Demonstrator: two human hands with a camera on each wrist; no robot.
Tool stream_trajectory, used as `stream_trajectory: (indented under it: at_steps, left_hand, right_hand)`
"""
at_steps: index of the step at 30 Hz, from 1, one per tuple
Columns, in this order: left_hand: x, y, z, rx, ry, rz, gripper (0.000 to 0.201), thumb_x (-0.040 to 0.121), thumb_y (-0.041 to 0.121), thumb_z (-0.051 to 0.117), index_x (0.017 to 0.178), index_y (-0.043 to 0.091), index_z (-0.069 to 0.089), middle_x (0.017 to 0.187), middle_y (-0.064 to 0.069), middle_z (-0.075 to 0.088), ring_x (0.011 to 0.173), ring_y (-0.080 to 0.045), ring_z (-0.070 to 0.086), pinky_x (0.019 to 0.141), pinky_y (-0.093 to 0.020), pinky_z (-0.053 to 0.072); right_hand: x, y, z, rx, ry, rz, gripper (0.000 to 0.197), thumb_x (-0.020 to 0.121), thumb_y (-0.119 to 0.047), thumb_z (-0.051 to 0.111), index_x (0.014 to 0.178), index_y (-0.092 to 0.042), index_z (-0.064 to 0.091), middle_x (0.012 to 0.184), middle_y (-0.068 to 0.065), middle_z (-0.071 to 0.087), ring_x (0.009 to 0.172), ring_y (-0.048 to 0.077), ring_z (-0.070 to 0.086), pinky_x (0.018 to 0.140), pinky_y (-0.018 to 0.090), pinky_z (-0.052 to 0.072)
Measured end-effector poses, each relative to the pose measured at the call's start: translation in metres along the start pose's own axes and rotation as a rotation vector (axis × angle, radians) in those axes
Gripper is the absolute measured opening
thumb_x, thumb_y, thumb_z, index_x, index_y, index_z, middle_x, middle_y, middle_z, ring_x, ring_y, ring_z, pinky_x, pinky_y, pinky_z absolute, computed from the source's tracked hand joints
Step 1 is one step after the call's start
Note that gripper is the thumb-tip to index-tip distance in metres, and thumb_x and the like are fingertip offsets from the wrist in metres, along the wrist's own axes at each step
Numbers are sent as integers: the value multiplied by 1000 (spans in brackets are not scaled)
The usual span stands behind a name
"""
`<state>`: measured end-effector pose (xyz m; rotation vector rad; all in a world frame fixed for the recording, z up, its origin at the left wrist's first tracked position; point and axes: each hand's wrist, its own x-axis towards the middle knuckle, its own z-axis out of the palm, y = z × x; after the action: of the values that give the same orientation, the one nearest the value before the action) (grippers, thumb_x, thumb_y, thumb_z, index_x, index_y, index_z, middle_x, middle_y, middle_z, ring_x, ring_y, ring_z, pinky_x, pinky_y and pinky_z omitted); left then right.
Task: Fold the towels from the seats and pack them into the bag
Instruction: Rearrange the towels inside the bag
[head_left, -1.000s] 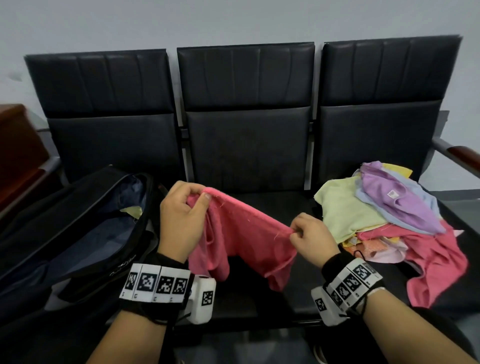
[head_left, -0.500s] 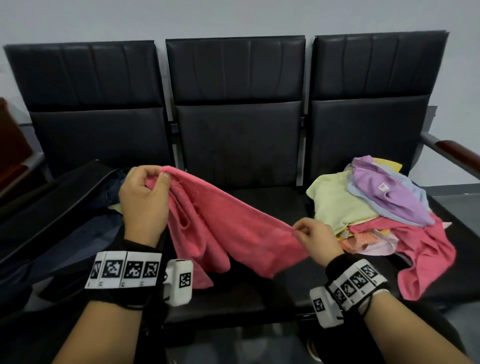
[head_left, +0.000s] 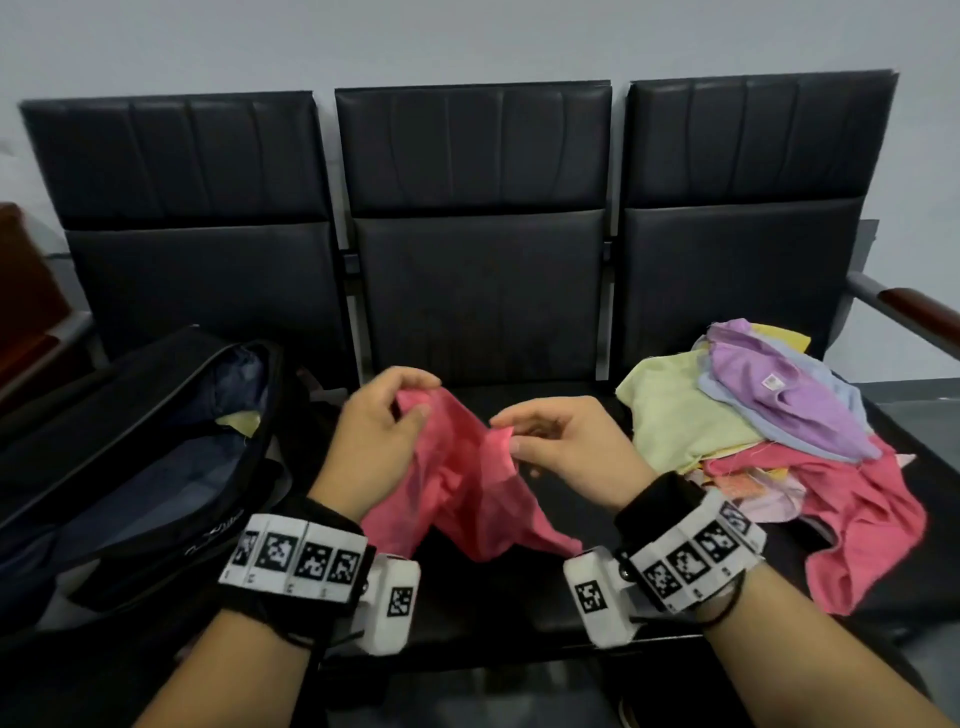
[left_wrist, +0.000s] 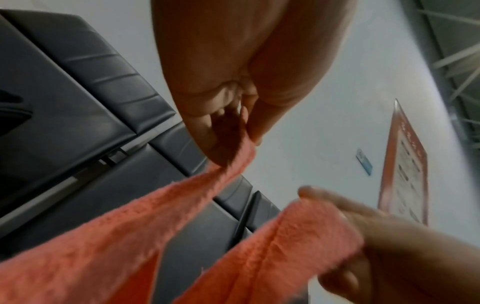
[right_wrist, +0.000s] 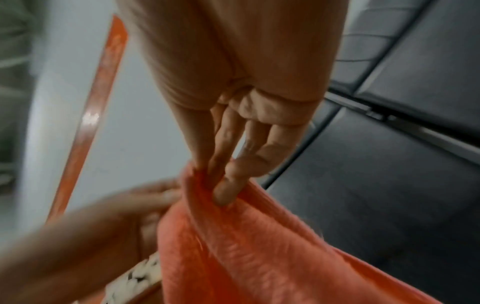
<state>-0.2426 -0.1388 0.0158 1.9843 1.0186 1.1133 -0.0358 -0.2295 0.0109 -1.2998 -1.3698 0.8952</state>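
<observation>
A pink towel (head_left: 467, 483) hangs in the air above the middle seat (head_left: 483, 597), held by both hands close together. My left hand (head_left: 395, 410) pinches one top corner of the pink towel (left_wrist: 182, 205) between thumb and fingers. My right hand (head_left: 514, 436) pinches the other corner of the pink towel (right_wrist: 246, 246), a short gap from the left hand. The cloth sags in a fold between them. An open black bag (head_left: 156, 467) lies on the left seat with a yellow cloth (head_left: 239, 421) inside. A pile of loose towels (head_left: 753, 431) covers the right seat.
Three black padded seats stand in a row against a pale wall. A wooden armrest (head_left: 919, 306) sticks out at the far right, and dark wooden furniture (head_left: 26, 291) stands at the far left. A red-framed notice (left_wrist: 405, 170) hangs on the wall.
My hands have come together, bringing the two held corners of the pink towel close. The towel, stretched wide before, now sags folded between them.
</observation>
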Motion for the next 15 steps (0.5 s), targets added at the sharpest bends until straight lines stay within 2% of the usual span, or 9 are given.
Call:
stream_trajectory:
  at_steps: [2, 3, 4, 5, 7, 8, 11, 13, 15]
  left_hand:
    - [-9, 4, 6, -23, -48, 9, 34, 85, -3, 66, 95, 30, 67, 89, 21, 69, 81, 5, 63, 78, -19, 49]
    - [-13, 5, 8, -41, -62, -1, 32, 85, -2, 68, 94, 29, 67, 85, 21, 69, 75, 4, 63, 73, -20, 49]
    - [-16, 5, 9, -63, -72, -11, 30, 84, -1, 69, 94, 28, 68, 84, 19, 70, 74, 2, 64, 72, -22, 50]
    - [-19, 5, 9, -87, -81, -16, 27, 84, 0, 71, 93, 26, 69, 86, 15, 72, 78, -1, 67, 75, -26, 52]
    - [-23, 6, 9, -124, -98, -19, 21, 85, 2, 73, 93, 21, 72, 91, 7, 74, 86, -9, 70, 81, -31, 55]
    - [-25, 6, 7, -133, -110, -20, 19, 86, 3, 73, 94, 20, 72, 91, 5, 74, 87, -11, 70, 80, -31, 55]
    - [-31, 6, 3, -164, -180, -44, 29, 86, -3, 69, 97, 24, 74, 92, 5, 75, 83, -7, 69, 72, -21, 52]
    - [-33, 8, 0, -169, -217, -42, 32, 83, -2, 69, 99, 25, 74, 94, 5, 75, 84, -9, 71, 70, -21, 54]
    - [-35, 8, -2, -155, -200, -25, 28, 83, 5, 74, 99, 27, 74, 94, 6, 75, 85, -11, 71, 73, -25, 56]
  right_hand:
    - [2, -1, 14, -106, 17, -62, 9, 83, -8, 76, 83, -17, 77, 73, 6, 73, 65, 16, 66, 61, 26, 52]
    - [3, 0, 19, -158, 46, -101, 7, 82, -15, 79, 77, -20, 76, 71, 2, 72, 63, 9, 64, 63, 22, 49]
    - [5, 0, 24, -211, 83, -144, 10, 80, -20, 80, 74, -23, 74, 71, -1, 69, 64, 4, 60, 64, 17, 46]
    - [6, 0, 29, -250, 117, -181, 12, 80, -23, 81, 72, -25, 72, 75, -3, 66, 67, 4, 59, 65, 14, 43]
    - [6, -1, 36, -248, 159, -219, 13, 81, -21, 80, 72, -25, 70, 84, -6, 61, 76, 6, 59, 70, 13, 43]
    - [6, -1, 39, -236, 174, -228, 13, 82, -19, 78, 73, -24, 69, 85, -6, 61, 78, 7, 60, 71, 15, 44]
    - [6, 0, 43, -212, 187, -200, 15, 87, -19, 73, 75, -23, 65, 76, -11, 64, 72, 4, 59, 68, 15, 44]
    - [6, 0, 45, -198, 188, -180, 16, 88, -19, 71, 75, -23, 64, 70, -13, 63, 67, 0, 56, 64, 12, 43]
    - [6, 0, 47, -199, 192, -184, 15, 88, -19, 72, 75, -22, 65, 69, -10, 63, 65, 0, 56, 63, 14, 43]
